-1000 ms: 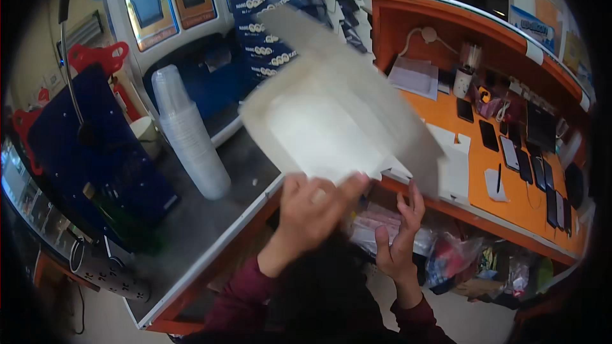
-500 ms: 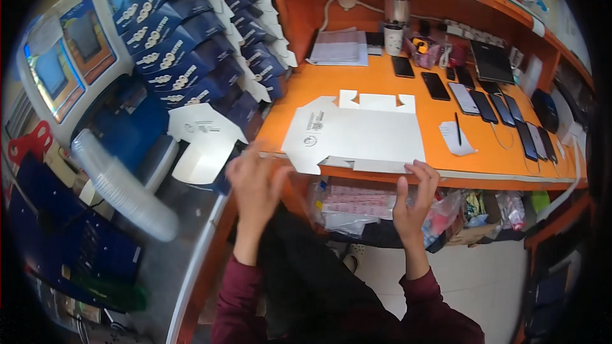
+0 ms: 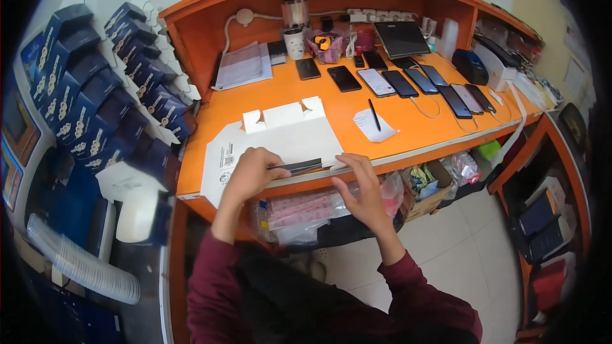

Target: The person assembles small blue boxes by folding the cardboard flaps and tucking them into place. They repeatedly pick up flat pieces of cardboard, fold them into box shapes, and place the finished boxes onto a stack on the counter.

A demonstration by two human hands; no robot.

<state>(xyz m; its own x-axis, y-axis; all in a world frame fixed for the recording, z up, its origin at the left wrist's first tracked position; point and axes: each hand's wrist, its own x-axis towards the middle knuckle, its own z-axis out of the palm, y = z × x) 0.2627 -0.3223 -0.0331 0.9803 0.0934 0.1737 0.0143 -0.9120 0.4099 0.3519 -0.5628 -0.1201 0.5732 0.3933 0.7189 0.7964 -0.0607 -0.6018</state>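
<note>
A flat cardboard box blank [image 3: 280, 140], white side up with dark print at its left, lies on the orange desk [image 3: 299, 92] along the front edge. Its near flap is partly raised, and a dark underside shows there. My left hand [image 3: 252, 175] is closed on this near flap, fingers curled round its left part. At the flap's right end my right hand [image 3: 362, 186] touches the corner with its fingertips. The right fingers are stretched, and the thumb stands apart below the desk edge.
Folded blue boxes [image 3: 83, 89] are stacked at the left, above a column of clear plastic cups [image 3: 83, 261]. Several phones [image 3: 398, 83] lie at the back right, near a pen [image 3: 375, 114] on a paper slip [image 3: 368, 129]. A white cup [image 3: 294, 44] stands behind.
My view has swung to the right. My left hand has come from beside the blank onto its near flap and closed there. The flap is lifted more; my right hand stays at its right end.
</note>
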